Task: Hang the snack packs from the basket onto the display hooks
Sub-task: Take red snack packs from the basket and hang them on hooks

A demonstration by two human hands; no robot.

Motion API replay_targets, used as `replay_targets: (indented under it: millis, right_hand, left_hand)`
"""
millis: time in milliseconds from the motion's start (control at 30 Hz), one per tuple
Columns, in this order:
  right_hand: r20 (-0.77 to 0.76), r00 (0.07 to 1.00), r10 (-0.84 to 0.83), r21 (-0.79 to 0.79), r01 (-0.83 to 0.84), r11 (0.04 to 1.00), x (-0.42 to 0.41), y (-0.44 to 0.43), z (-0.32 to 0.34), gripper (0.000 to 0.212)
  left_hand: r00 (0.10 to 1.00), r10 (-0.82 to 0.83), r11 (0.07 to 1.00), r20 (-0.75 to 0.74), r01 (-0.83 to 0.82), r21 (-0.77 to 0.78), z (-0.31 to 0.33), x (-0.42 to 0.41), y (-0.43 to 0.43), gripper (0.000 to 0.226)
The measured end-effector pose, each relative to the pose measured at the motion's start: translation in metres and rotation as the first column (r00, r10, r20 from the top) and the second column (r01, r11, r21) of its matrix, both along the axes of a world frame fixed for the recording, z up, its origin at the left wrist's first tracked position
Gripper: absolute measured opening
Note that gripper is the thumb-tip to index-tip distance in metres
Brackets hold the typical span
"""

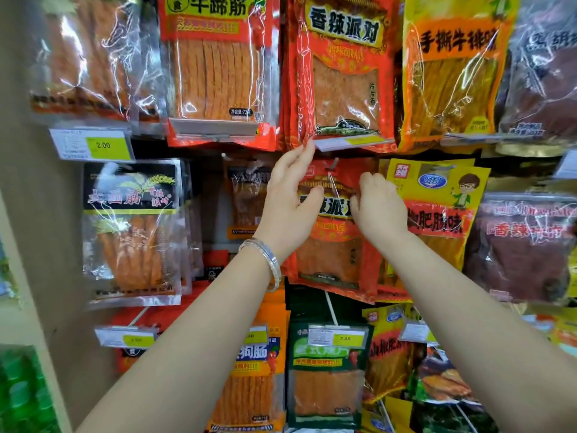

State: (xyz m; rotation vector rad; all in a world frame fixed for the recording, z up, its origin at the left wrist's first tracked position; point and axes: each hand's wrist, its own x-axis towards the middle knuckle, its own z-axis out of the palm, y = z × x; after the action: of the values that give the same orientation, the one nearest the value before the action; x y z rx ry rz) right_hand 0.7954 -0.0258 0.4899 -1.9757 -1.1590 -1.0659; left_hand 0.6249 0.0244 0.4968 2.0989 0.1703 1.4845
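Two bare hands are raised to a wall of hanging snacks, and both are on one red snack pack [331, 254]. Every place below is given from this pack. It hangs in the middle row, a little tilted, and the grey display hook [332, 165] shows at its top edge. Whether the hole already sits on the hook, I cannot tell.

The left hand [290, 195] grasps the upper left part of the pack. Its thumb lies flat on the printed front, and its fingers go up along the pack's left edge, where the tips touch the bottom of the upper red pack [343, 73] that hangs directly above. A silver bracelet [262, 257] is on this wrist, to the lower left of the pack.

The right hand [377, 204] pinches the upper right part of the pack with curled fingers. The knuckles face the camera, so the fingertips are partly hidden.

Around the pack:
- just above it, a clear price strip [352, 141] at the foot of the upper red pack
- just to the right, a yellow pack [437, 207] with a cartoon figure, its left side behind the right hand
- well to the left, a black-topped pack [131, 232]
- below, a green pack [327, 370] with a yellow price label [345, 338] reading 2.00
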Motion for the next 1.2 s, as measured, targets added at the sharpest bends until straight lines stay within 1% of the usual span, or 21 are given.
replay_targets:
  millis: [67,133,200,267,333,433,533,600,667,700,767,800,833,900,1000,1033,1067,1100,1133,1167,1200]
  right_hand:
    - [0.039,0.999,-0.016,-0.065,0.018,0.998,0.003,0.003,-0.003,0.026]
    - [-0.032,0.999,0.016,-0.073,-0.019,0.997,0.005,0.004,-0.006,0.036]
    - [-0.126,0.991,0.047,-0.019,-0.05,0.999,0.005,0.004,-0.007,0.043]
    - [-0.193,0.979,0.072,0.052,-0.063,0.997,0.002,0.006,-0.007,0.041]
    - [-0.245,0.958,0.151,0.113,-0.126,0.986,-0.001,0.008,-0.006,0.035]
    - [-0.383,0.868,0.316,0.229,-0.242,0.943,-0.007,0.008,-0.006,0.039]
    - [-0.507,0.77,0.388,0.256,-0.296,0.92,-0.018,-0.002,-0.014,0.07]
    - [-0.568,0.716,0.406,0.246,-0.323,0.914,-0.03,-0.015,-0.027,0.079]
    - [-0.593,0.703,0.393,0.269,-0.288,0.919,-0.045,-0.033,-0.044,0.073]
    - [-0.595,0.705,0.385,0.28,-0.267,0.922,-0.054,-0.042,-0.055,0.063]
    - [-0.622,0.674,0.399,0.304,-0.262,0.916,-0.075,-0.062,-0.084,0.033]
    - [-0.659,0.624,0.421,0.325,-0.268,0.907,-0.086,-0.072,-0.102,0.02]
    - [-0.704,0.563,0.433,0.339,-0.27,0.901,-0.099,-0.082,-0.121,0.016]
    - [-0.803,0.427,0.416,0.322,-0.277,0.906,-0.124,-0.099,-0.165,0.018]
    - [-0.917,0.281,0.283,0.186,-0.326,0.927,-0.164,-0.122,-0.24,0.011]
    - [-0.951,0.216,0.221,0.131,-0.363,0.923,-0.179,-0.131,-0.266,0.009]
    - [-0.978,0.159,0.133,0.057,-0.413,0.909,-0.192,-0.142,-0.292,0.007]
    - [-0.993,0.118,0.023,-0.036,-0.473,0.88,-0.206,-0.151,-0.316,0.007]
    - [-0.992,0.078,-0.096,-0.123,-0.54,0.833,-0.219,-0.16,-0.341,0.012]
    - [-0.976,0.031,-0.213,-0.189,-0.599,0.778,-0.233,-0.17,-0.364,0.014]
    - [-0.945,-0.032,-0.324,-0.231,-0.635,0.737,-0.248,-0.181,-0.384,0.011]
  left_hand:
    - [1.0,-0.01,1.0,-0.015,0.01,0.003,0.001,-0.002,0.003,0.061]
    - [0.999,-0.03,1.0,-0.021,0.03,0.0,0.001,-0.004,0.005,0.061]
    - [0.999,-0.048,0.999,-0.025,0.048,0.005,0.002,-0.006,0.007,0.061]
    - [0.997,-0.065,0.998,-0.036,0.066,0.012,0.002,-0.007,0.009,0.061]
    - [0.996,-0.077,0.997,-0.04,0.077,0.015,0.002,-0.007,0.01,0.061]
    - [0.994,-0.097,0.995,-0.045,0.097,0.003,0.002,-0.007,0.01,0.062]
    - [0.991,-0.125,0.992,-0.045,0.125,-0.002,-0.005,-0.01,0.013,0.057]
    - [0.991,-0.123,0.992,-0.061,0.122,-0.016,-0.018,-0.016,0.015,0.049]
    - [0.984,-0.147,0.988,-0.099,0.141,-0.069,-0.04,-0.027,0.014,0.044]
    - [0.978,-0.17,0.981,-0.117,0.157,-0.112,-0.055,-0.033,0.014,0.041]
    - [0.962,-0.211,0.96,-0.172,0.171,-0.222,-0.091,-0.049,0.01,0.037]
    - [0.949,-0.24,0.943,-0.205,0.178,-0.282,-0.112,-0.059,0.008,0.036]
    - [0.929,-0.286,0.92,-0.234,0.198,-0.338,-0.135,-0.069,0.004,0.035]
    - [0.876,-0.377,0.861,-0.301,0.212,-0.461,-0.187,-0.096,-0.002,0.032]
    - [0.776,-0.453,0.782,-0.439,0.109,-0.613,-0.269,-0.148,-0.018,0.022]
    - [0.742,-0.509,0.709,-0.435,0.075,-0.701,-0.296,-0.17,-0.027,0.02]
    - [0.716,-0.569,0.597,-0.403,0.024,-0.802,-0.319,-0.194,-0.036,0.036]
    - [0.694,-0.586,0.527,-0.419,-0.066,-0.847,-0.343,-0.22,-0.046,0.056]
    - [0.703,-0.615,0.38,-0.357,-0.132,-0.915,-0.37,-0.247,-0.059,0.065]
    - [0.701,-0.618,0.268,-0.356,-0.238,-0.933,-0.395,-0.27,-0.073,0.059]
    - [0.627,-0.656,0.25,-0.42,-0.344,-0.905,-0.412,-0.293,-0.09,0.044]
